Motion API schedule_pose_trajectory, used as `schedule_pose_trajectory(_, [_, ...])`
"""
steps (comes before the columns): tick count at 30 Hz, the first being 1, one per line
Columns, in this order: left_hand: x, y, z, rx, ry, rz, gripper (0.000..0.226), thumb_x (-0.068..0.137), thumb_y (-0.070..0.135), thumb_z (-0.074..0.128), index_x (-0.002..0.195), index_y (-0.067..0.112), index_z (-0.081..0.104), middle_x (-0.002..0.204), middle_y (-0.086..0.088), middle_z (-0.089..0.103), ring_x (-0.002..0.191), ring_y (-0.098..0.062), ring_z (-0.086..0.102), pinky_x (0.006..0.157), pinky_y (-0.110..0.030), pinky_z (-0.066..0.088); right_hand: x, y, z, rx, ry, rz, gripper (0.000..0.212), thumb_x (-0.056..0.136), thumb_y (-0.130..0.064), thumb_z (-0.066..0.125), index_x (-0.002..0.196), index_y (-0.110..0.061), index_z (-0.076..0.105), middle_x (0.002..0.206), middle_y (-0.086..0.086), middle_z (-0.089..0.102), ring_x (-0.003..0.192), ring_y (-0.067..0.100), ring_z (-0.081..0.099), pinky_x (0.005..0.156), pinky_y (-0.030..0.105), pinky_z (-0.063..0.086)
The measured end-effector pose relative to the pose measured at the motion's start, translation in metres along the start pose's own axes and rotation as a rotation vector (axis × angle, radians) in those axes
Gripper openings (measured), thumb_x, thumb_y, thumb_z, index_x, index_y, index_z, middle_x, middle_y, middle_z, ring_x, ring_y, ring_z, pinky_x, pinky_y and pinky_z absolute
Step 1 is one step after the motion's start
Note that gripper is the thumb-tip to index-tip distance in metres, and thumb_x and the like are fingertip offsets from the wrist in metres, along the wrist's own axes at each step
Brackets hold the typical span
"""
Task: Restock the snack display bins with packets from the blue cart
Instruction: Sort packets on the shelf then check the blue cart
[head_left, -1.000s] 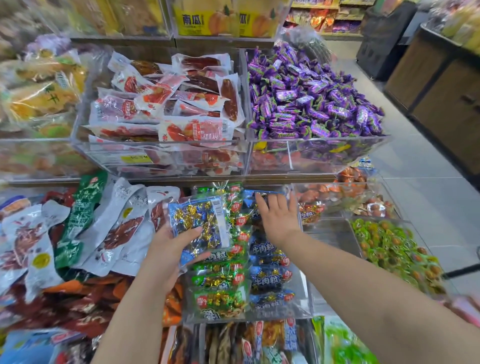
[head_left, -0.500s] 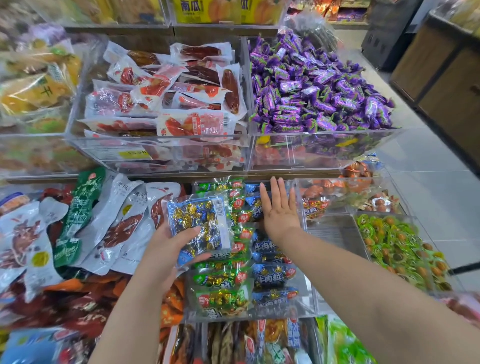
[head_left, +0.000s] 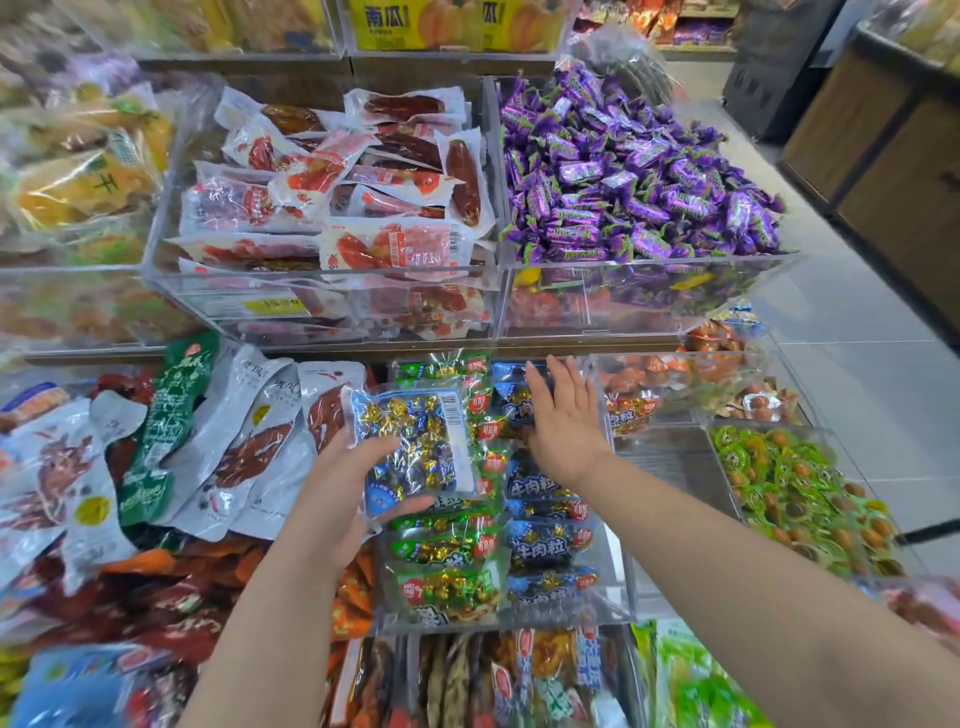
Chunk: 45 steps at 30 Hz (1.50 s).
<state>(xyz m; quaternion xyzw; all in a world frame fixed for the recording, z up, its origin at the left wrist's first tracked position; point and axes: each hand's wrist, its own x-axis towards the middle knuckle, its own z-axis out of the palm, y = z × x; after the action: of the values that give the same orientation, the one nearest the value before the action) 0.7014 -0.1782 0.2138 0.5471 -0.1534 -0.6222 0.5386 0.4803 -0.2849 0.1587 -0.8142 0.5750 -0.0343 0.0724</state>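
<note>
Pinched at its seven-o'clock corner by the left hand, the candy packet looks light, crinkly, slippery (seams likely grip best); right hand, fingers straight, at three o'clock.

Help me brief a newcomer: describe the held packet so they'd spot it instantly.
Find the upper bin heaped with purple candies; below it, a lower bin holds rows of green and blue packets. Over its left side, the left hand holds a clear packet of gold and blue sweets, barcode up, unlike those beneath.
</note>
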Motion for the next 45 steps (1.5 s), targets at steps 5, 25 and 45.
schedule_pose_trajectory(5, [-0.005, -0.003, 0.007, 0.135, -0.172, 0.022, 0.026, 0.086, 0.002, 0.063, 0.102, 0.021, 0.069, 0.120, -0.003, 0.064, 0.108, -0.022, 0.063, 0.068, -0.046, 0.058, -0.038, -0.011, -0.048, 0.902, 0.091, 0.033, 0.033, 0.092, -0.008, 0.053, 0.112, -0.034, 0.061, 0.117, -0.015, 0.056, 0.114, 0.004, 0.052, 0.105, 0.026, 0.039])
schedule_pose_trajectory(25, [-0.050, -0.003, 0.075, 0.003, -0.510, -0.158, 0.060, 0.086, 0.058, 0.044, 0.115, 0.009, 0.061, 0.098, -0.013, 0.069, 0.080, -0.026, 0.068, 0.067, -0.037, 0.057, -0.119, -0.054, -0.075, 0.456, 0.237, -0.183, 0.014, 0.089, -0.014, 0.056, 0.080, -0.015, 0.046, 0.074, -0.002, 0.048, 0.063, 0.010, 0.044, 0.056, 0.027, 0.026])
schedule_pose_trajectory(45, [-0.022, 0.011, 0.056, 1.083, -0.251, 0.304, 0.022, 0.085, 0.057, 0.056, 0.101, 0.042, 0.057, 0.098, 0.018, 0.065, 0.088, -0.004, 0.063, 0.075, -0.029, 0.048, -0.075, 0.003, -0.110, 0.210, -0.050, -0.226, 0.030, 0.075, -0.035, 0.075, 0.084, -0.025, 0.048, 0.070, -0.016, 0.042, 0.074, 0.014, 0.046, 0.059, 0.026, 0.032])
